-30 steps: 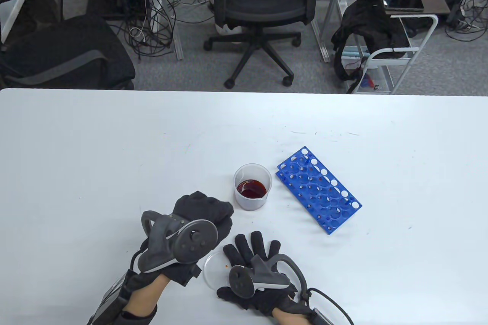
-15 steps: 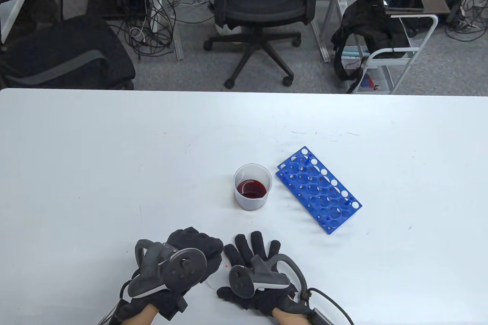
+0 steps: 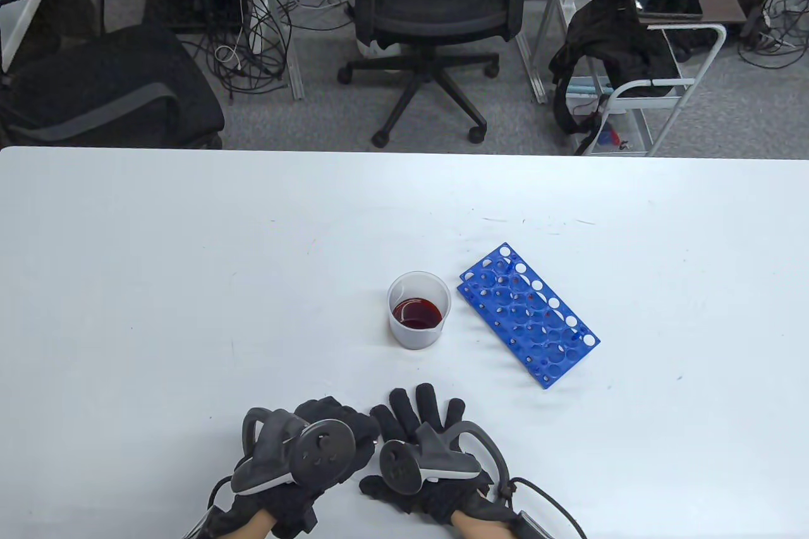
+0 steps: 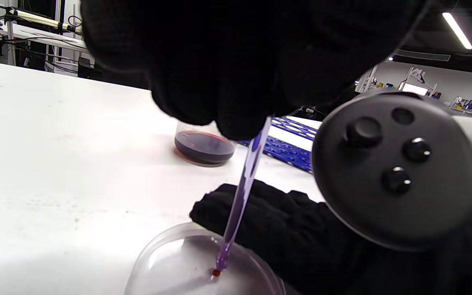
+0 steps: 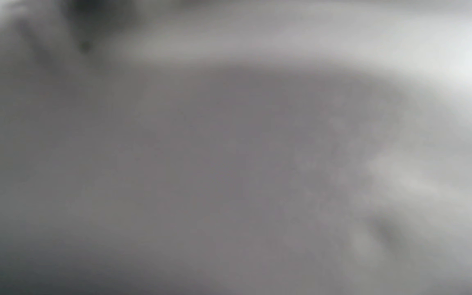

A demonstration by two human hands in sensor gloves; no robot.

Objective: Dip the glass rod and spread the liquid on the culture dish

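Note:
My left hand [image 3: 341,422] pinches a clear glass rod [image 4: 244,192], which hangs down from the fingertips [image 4: 236,119]. The rod's tip carries a red drop and touches the floor of the clear culture dish [image 4: 166,262]. In the table view the dish is hidden under my hands. My right hand [image 3: 420,419] lies flat with its fingers spread, right beside the dish; it also shows in the left wrist view [image 4: 277,229]. The beaker [image 3: 419,311] with dark red liquid stands beyond both hands. The right wrist view is only a grey blur.
A blue test tube rack [image 3: 528,314] lies flat to the right of the beaker. The white table [image 3: 158,280] stretches far to the left and right. Office chairs and a cart stand beyond the far edge.
My left hand has moved from beside the beaker back toward me and down over the dish, which it now covers in the table view. My right hand has not moved.

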